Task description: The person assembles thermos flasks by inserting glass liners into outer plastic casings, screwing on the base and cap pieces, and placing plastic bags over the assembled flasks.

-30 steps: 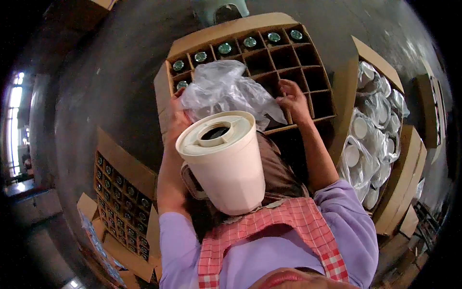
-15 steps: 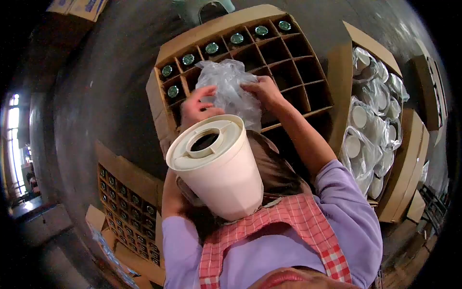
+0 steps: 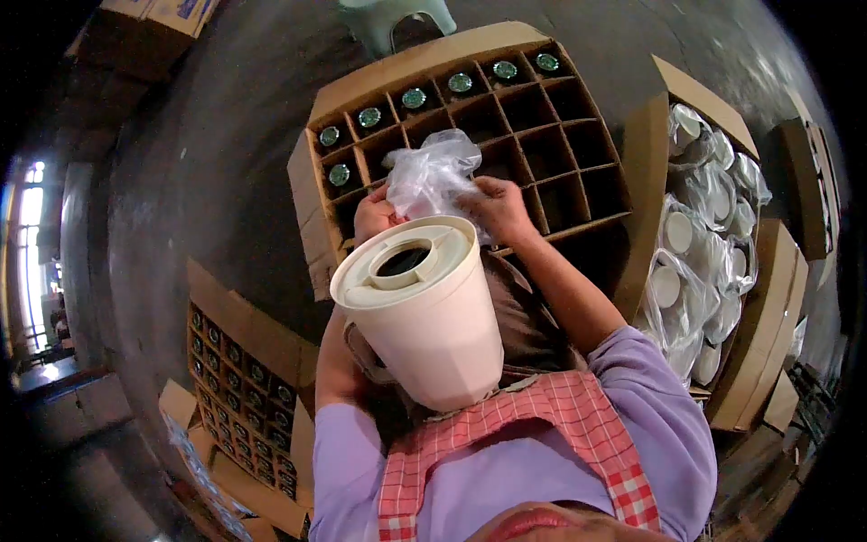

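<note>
A crumpled clear plastic bag [image 3: 432, 172] lies between my hands, above the near compartments of a divided cardboard box [image 3: 379, 81]. My left hand [image 3: 376, 217] grips the bag's left side, its lower part hidden behind a cream plastic pitcher. With bent fingers, my right hand [image 3: 499, 208] pinches the bag's right side. The cream pitcher [image 3: 432, 334] stands between my forearms, close to my chest; neither hand holds it. Its lid has a round hole and a handle shows on its left. Several round, shiny greenish tops [image 3: 414, 98] show in the box's far row and left side.
To the right, an open carton [image 3: 641, 203] holds several white round-ended items [image 3: 677, 232] in clear plastic. At lower left is another divided carton [image 3: 239, 312] filled with dark, round-topped items. A pale green stool [image 3: 366, 23] stands beyond the box.
My left hand, blurred and with fingers spread before, has closed on the bag's left side. The bag is bunched smaller between my hands. The whole view has shifted slightly.
</note>
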A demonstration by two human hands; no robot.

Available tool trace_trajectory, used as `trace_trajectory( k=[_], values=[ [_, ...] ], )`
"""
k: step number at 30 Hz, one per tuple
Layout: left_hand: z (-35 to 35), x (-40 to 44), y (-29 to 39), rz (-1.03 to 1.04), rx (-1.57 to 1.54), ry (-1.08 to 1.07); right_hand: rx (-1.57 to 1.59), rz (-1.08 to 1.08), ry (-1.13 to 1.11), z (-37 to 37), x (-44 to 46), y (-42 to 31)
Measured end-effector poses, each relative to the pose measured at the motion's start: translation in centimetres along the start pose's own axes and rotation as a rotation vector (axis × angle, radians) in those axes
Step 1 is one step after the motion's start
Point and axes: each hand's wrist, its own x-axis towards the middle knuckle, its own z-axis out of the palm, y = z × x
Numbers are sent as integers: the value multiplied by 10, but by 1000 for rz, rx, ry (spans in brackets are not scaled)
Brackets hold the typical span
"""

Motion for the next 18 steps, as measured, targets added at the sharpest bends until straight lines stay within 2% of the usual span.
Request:
trace_trajectory(
  k=[1,2,4,5,8,9,11,12,13,14,15,17,18],
  values=[
    [1,-8,-1,4,-31,143,277,95,-3,-5,-1,4],
    [-14,-12,-6,37,-17,95,313,67,-23,-13,-12,-9],
    [-78,-1,-31,107,5,-5,850,69,-67,-24,-13,3],
    [-120,16,-57,102,70,-65,933,6,-246,-31,-20,6],
    [-76,-73,-17,301,-25,-80,995,83,-351,-19,-40,-7],
    [-69,-88,-8,399,-133,-119,1012,0,-512,-18,-35,0],
    [-64,-112,0,579,-350,-203,925,-130,-471,-7,-50,-22],
    [-83,-115,-13,741,-173,84,879,-195,-436,-1,-60,-36],
    [-86,-125,-10,796,16,157,835,-274,-406,4,-68,-47],
    [-79,-145,-2,875,275,182,759,-350,-431,6,-72,-54],
    [-69,-161,6,949,464,161,660,-519,-528,4,-74,-48],
    [-32,-186,20,1102,684,150,201,-861,-779,-13,-86,-54],
    [-9,-195,25,1172,758,162,38,-821,-859,-17,-97,-52]
  ],
)
